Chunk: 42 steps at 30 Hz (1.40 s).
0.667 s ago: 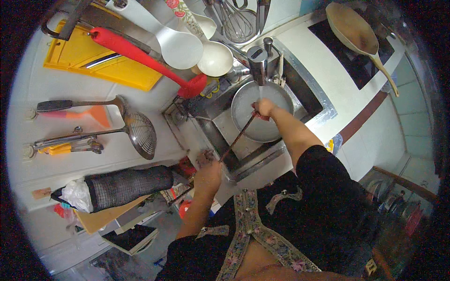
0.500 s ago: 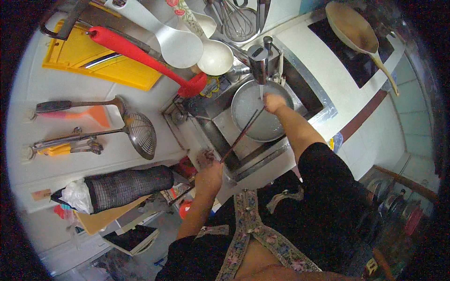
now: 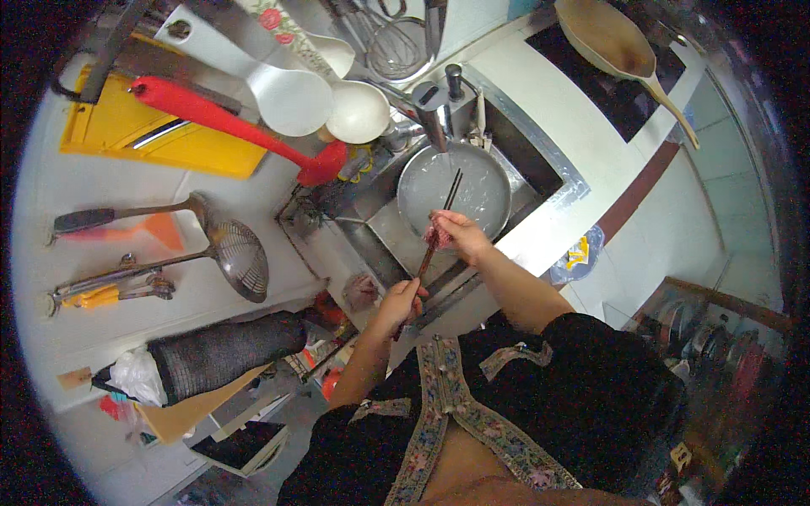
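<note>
At centre frame, the left hand [image 3: 400,304] grasps slim dark-brown chopsticks [image 3: 427,260]; the right hand [image 3: 463,235] pinches a crumpled pinkish wad [image 3: 436,230] against them; light, even pressure along both seems best

That wall [image 3: 110,187] is packed lol: I see a red ladle [image 3: 224,119] overlapping a yellow slicer [image 3: 196,152], a big white spoon [image 3: 291,101] beside them, a metal skimmer [image 3: 241,261] hanging nearby. Off right, a beige frying pan [image 3: 609,40] sits on the black cooktop [image 3: 609,103].
</note>
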Motion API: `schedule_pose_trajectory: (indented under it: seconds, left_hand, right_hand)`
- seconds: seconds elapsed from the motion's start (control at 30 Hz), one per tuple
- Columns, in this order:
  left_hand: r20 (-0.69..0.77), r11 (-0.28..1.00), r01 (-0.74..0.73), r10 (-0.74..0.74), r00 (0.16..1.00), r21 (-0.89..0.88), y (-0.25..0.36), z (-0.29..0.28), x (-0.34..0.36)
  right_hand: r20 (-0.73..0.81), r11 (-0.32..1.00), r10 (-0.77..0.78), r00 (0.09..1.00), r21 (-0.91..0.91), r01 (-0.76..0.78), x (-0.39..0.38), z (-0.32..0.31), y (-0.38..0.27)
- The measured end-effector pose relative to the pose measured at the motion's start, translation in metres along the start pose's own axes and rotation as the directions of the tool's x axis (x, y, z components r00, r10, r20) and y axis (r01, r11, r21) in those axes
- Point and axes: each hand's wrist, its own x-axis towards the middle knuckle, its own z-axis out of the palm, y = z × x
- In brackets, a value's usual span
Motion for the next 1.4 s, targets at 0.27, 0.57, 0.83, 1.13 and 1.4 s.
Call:
schedule_pose_trajectory:
  seconds: [0.27, 0.57, 0.83, 1.13, 1.4]
  left_hand:
    - [-0.201, 0.679, -0.097, 0.346, 0.916, 0.727, 0.014, 0.02, -0.024]
    - [-0.246, 0.589, 0.06, 0.242, 0.939, 0.806, 0.038, 0.002, -0.074]
    - [-0.36, 0.692, 0.009, 0.364, 0.859, 0.721, 0.036, -0.019, -0.09]
    - [-0.374, 0.603, 0.002, 0.492, 0.786, 0.797, 0.048, 0.025, -0.053]
    - [-0.401, 0.486, 0.138, 0.492, 0.773, 0.863, 0.019, 0.03, -0.06]
  right_hand:
    - [-0.556, 0.966, -0.207, 0.805, -0.247, 0.077, 0.045, 0.021, -0.013]
    - [-0.622, 0.859, -0.264, 0.737, -0.499, -0.113, 0.102, -0.01, -0.03]
    - [-0.5, 0.711, -0.402, 0.767, -0.698, -0.082, 0.149, -0.1, -0.03]
    - [-0.468, 0.993, 0.067, 0.881, 0.121, -0.011, 0.07, -0.026, -0.043]
    - [-0.301, 0.911, 0.114, 0.947, 0.413, 0.021, 0.06, 0.031, -0.08]
